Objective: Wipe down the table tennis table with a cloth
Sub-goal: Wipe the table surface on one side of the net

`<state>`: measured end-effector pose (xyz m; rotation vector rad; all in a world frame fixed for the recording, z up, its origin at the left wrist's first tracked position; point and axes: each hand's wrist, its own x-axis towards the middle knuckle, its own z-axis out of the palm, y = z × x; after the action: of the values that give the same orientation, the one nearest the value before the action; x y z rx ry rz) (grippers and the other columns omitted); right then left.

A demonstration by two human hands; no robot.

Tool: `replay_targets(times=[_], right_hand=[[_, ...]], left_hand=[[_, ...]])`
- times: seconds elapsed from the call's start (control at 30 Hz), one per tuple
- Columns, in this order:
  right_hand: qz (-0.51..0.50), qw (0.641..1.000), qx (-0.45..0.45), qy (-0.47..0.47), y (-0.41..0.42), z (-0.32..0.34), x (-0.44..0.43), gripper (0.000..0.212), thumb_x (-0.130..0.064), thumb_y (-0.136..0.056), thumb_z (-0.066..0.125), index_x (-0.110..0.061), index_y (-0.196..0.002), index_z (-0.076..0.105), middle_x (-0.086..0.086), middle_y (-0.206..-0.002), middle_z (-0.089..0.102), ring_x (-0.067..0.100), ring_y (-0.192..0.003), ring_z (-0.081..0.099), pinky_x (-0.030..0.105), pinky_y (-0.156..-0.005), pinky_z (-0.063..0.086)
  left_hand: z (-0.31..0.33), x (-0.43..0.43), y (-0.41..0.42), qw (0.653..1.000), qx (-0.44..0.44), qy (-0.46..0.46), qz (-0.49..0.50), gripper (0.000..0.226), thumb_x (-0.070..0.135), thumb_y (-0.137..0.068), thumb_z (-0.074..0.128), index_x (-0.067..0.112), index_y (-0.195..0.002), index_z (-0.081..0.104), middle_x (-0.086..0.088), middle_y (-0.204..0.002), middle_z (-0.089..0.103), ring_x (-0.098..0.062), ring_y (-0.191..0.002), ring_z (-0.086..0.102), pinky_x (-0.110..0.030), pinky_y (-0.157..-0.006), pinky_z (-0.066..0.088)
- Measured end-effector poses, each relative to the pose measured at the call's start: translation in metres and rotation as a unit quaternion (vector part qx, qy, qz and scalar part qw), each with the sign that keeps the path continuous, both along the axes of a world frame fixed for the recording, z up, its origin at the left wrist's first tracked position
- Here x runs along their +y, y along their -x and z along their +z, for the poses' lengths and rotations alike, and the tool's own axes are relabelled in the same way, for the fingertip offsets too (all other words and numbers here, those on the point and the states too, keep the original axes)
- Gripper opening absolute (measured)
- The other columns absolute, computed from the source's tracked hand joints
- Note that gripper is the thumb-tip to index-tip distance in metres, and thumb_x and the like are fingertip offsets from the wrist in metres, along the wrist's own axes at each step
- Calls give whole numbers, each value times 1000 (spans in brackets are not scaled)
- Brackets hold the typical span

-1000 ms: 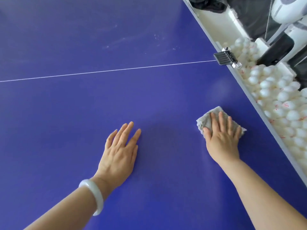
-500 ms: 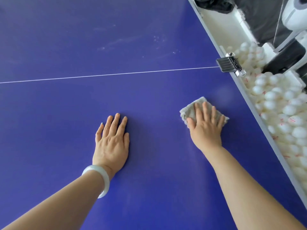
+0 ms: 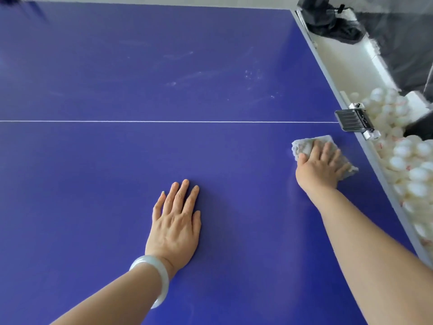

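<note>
The blue table tennis table [image 3: 117,160] fills the view, with a thin white line running across it. My right hand [image 3: 321,167] presses flat, fingers straight, on a grey cloth [image 3: 302,146] close to the table's right edge, just below the white line. My left hand [image 3: 175,219] lies flat on the table surface near the middle, fingers straight and together, a pale bangle on its wrist. Pale smears [image 3: 253,76] show on the far half of the table.
A black clamp [image 3: 353,119] grips the right edge where the white line ends. Beyond that edge a white trough [image 3: 346,55] holds several white balls [image 3: 412,160]. A black cloth bundle [image 3: 335,26] lies at the trough's far end.
My right hand has slid the cloth forward and toward the right edge, nearer the clamp. My left hand stays flat on the table, and the view has shifted to show more of the far half.
</note>
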<state>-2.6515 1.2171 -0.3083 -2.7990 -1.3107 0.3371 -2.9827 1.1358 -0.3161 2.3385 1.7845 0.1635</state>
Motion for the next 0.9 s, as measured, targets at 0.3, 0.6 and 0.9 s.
replay_targets(times=[0.3,0.6,0.9], right_hand=[[513,857,51,-12,226,-6,64,60,-46,-105,28,-30,-159,5,-4,-167,-6,25,-152,-14,55,-117,-16],[204,979,-9,-25,1,-16,74,61,-50,-104,17,-28,-159,3,-1,-167,-4,26,-153,-3,57,-119,-5],[-5,1000,7,18,-91,-11,5,61,-51,-102,13,-29,-159,6,-1,-167,-6,29,-153,-8,60,-119,-6]], left_hand=[[2,1,1,1000,10,5,-3,58,37,-99,22,22,-154,32,-1,-162,27,-19,-151,17,-39,-121,6],[-1,1,1,1000,9,-1,3,59,39,-99,20,24,-154,33,2,-163,22,-17,-152,14,-38,-122,5],[0,0,0,1000,17,-1,4,63,41,-97,11,24,-156,27,2,-164,17,-17,-153,10,-37,-123,0]])
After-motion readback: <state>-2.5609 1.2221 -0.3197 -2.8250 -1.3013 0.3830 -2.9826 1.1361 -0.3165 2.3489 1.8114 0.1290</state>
